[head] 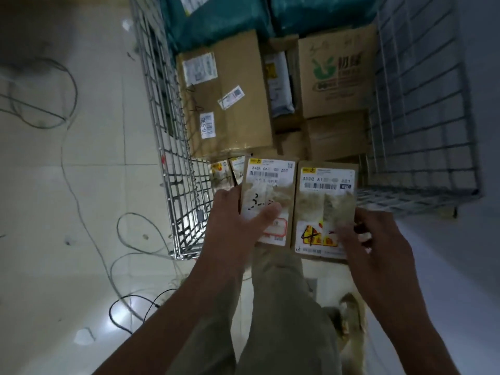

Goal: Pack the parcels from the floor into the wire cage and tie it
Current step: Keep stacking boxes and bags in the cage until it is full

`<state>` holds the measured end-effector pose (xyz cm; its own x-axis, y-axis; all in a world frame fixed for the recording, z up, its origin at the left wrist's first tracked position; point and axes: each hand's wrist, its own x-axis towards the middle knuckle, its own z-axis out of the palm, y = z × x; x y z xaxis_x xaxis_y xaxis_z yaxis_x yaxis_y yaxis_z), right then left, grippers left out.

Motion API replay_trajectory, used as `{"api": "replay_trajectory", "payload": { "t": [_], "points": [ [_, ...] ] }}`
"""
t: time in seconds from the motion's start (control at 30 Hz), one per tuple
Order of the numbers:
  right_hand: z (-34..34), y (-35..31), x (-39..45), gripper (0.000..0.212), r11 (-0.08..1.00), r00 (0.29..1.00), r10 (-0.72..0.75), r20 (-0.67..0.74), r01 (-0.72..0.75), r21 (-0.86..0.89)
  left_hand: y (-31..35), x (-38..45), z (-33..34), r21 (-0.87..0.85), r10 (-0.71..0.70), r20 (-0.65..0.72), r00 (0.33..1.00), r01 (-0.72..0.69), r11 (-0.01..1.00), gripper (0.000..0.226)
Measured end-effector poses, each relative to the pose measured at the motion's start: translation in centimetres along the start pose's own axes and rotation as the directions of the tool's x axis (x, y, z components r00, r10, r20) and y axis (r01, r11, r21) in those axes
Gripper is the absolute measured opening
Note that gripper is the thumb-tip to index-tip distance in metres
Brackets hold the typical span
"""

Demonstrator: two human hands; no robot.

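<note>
Over the near rim of the wire cage: two small brown parcels held side by side, labels up. Left parcel gripped by the left hand, thumb across its label, fingers curled under its edge. Right parcel gripped by the right hand, fingers wrapped over its near right corner. Edges of the two parcels just beside each other, perhaps touching.

Inside the cage: one large taped carton with three white labels at left, one printed carton with a green logo at right, a grey mailer bag wedged upright between them, plainer boxes lower down, two teal bags at the far end. Two more small labelled packs just beyond the left parcel, partly hidden by it.

On the tiled floor at left: loose grey cables, well apart from the parcels. Below the hands: khaki trouser legs.
</note>
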<state>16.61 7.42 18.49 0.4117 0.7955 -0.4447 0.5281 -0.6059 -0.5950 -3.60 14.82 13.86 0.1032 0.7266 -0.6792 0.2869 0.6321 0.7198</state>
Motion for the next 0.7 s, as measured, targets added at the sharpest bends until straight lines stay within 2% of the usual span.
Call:
{"api": "replay_trajectory", "payload": {
  "t": [0.1, 0.17, 0.23, 0.3, 0.37, 0.4, 0.47, 0.53, 0.6, 0.67, 0.7],
  "points": [
    [1.0, -1.1, 6.1, 0.04, 0.974, 0.984, -0.122, 0.13, 0.144, -0.177, 0.2, 2.9, -0.5, 0.059, -0.077, -0.109, 0.991, 0.083, 0.995, 0.026],
    [3.2, -1.5, 11.2, 0.031, 0.963, 0.954, -0.091, 0.286, 0.157, -0.218, -0.8, 5.8, -0.8, 0.075, -0.117, -0.192, 0.974, 0.134, 0.988, 0.029],
    [6.8, -0.8, 15.8, 0.015, 0.977, 0.858, 0.078, 0.507, 0.035, -0.21, -2.9, 9.0, -0.8, 0.075, -0.194, -0.252, 0.948, 0.219, 0.973, 0.032],
    [10.6, 0.6, 19.6, 0.006, 0.964, 0.704, 0.264, 0.659, -0.212, -0.159, -5.6, 12.6, -0.7, 0.142, -0.269, -0.269, 0.925, 0.314, 0.939, 0.043],
    [14.0, 1.8, 21.6, 0.007, 0.894, 0.573, 0.41, 0.71, -0.406, -0.188, -8.6, 14.9, -0.9, 0.166, -0.327, -0.291, 0.899, 0.384, 0.908, 0.048],
    [15.6, 2.6, 22.2, 0.01, 0.87, 0.543, 0.45, 0.709, -0.445, -0.212, -10.1, 15.9, -1.1, 0.136, -0.357, -0.298, 0.885, 0.41, 0.902, 0.047],
    [18.6, 4.2, 23.1, 0.022, 0.844, 0.521, 0.48, 0.706, -0.494, -0.209, -12.5, 17.5, -1.3, 0.058, -0.432, -0.329, 0.84, 0.474, 0.878, 0.039],
    [22.1, 5.7, 23.9, 0.031, 0.842, 0.521, 0.453, 0.723, -0.516, -0.156, -14.7, 19.6, -1.7, 0.057, -0.444, -0.367, 0.817, 0.497, 0.866, 0.036],
    [25.9, 6.5, 24.6, 0.031, 0.858, 0.562, 0.409, 0.719, -0.505, -0.094, -16.4, 22.0, -2.2, 0.107, -0.419, -0.414, 0.809, 0.5, 0.859, 0.036],
    [29.4, 6.8, 25.6, 0.027, 0.881, 0.633, 0.372, 0.679, -0.472, -0.043, -17.6, 24.4, -3.0, 0.132, -0.399, -0.45, 0.799, 0.501, 0.855, 0.029],
    [30.9, 7.0, 26.0, 0.033, 0.89, 0.658, 0.365, 0.658, -0.454, -0.039, -17.8, 25.2, -3.3, 0.14, -0.395, -0.464, 0.793, 0.506, 0.851, 0.034]
  ]
}}
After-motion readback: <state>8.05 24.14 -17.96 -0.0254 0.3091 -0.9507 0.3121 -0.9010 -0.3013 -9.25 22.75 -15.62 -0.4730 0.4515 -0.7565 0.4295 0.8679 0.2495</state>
